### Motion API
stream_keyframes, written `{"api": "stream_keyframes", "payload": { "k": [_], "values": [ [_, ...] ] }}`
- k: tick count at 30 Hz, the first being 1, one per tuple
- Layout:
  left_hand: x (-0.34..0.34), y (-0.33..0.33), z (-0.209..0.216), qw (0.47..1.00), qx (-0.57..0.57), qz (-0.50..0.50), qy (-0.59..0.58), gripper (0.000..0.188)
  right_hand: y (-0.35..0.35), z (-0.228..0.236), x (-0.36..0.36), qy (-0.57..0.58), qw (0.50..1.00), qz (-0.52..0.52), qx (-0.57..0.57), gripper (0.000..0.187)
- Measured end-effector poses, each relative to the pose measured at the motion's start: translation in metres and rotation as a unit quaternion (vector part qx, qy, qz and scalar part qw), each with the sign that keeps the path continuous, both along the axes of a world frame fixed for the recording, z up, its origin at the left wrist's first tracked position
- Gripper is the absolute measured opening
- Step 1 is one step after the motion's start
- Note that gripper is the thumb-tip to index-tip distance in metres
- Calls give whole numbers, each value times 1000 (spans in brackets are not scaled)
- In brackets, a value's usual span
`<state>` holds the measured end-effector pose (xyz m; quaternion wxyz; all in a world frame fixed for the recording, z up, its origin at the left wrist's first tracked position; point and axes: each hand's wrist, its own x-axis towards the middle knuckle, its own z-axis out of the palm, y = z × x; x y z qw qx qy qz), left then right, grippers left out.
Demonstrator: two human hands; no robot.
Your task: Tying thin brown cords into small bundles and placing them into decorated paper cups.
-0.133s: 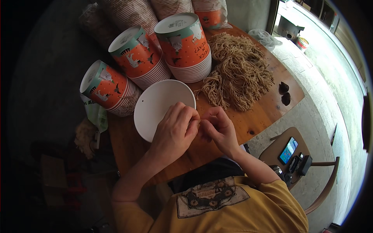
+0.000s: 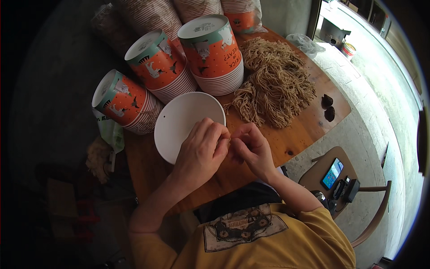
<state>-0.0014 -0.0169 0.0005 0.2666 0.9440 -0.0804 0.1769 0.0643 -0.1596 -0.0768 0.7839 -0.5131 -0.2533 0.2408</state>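
Over the near right rim of a white paper bucket [image 2: 182,113], my left hand [image 2: 199,151] and my right hand [image 2: 254,152] meet fingertip to fingertip. Both are closed in a pinch. What lies between the fingers is too small and too covered to make out. The bucket faces up with its white inside showing, and a small dark hole sits in its left wall. To the right of it, a big heap of tan cords [image 2: 277,85] lies on the wooden table [image 2: 210,186], a few strands reaching toward the bucket's rim.
Behind the bucket stand upside-down stacks of orange and green printed buckets [image 2: 207,54], with plastic-wrapped stacks [image 2: 148,15] farther back. Two dark lumps [image 2: 328,107] lie near the table's right edge. A chair [image 2: 313,179] at the right holds a phone [image 2: 333,173] and small black items.
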Motion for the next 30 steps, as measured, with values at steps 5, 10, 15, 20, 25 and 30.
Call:
{"api": "stream_keyframes", "payload": {
  "k": [5,10,15,20,25,30],
  "values": [
    [0,0,1,1000,1,0,2,17,0,0,1,16,1000,9,20,8],
    [0,-1,1,1000,9,1,1,17,0,-3,3,29,999,19,19,11],
    [-1,0,1,1000,8,-1,2,17,0,-2,3,35,999,18,28,12],
    [0,0,0,1000,3,-2,3,17,-2,-1,4,39,999,20,24,12],
    [0,3,-1,998,-52,-2,21,15,-4,-1,8,48,998,22,20,16],
    [1,3,0,996,-77,-4,35,14,-1,-6,4,-83,996,-26,-4,23]
  ]
}}
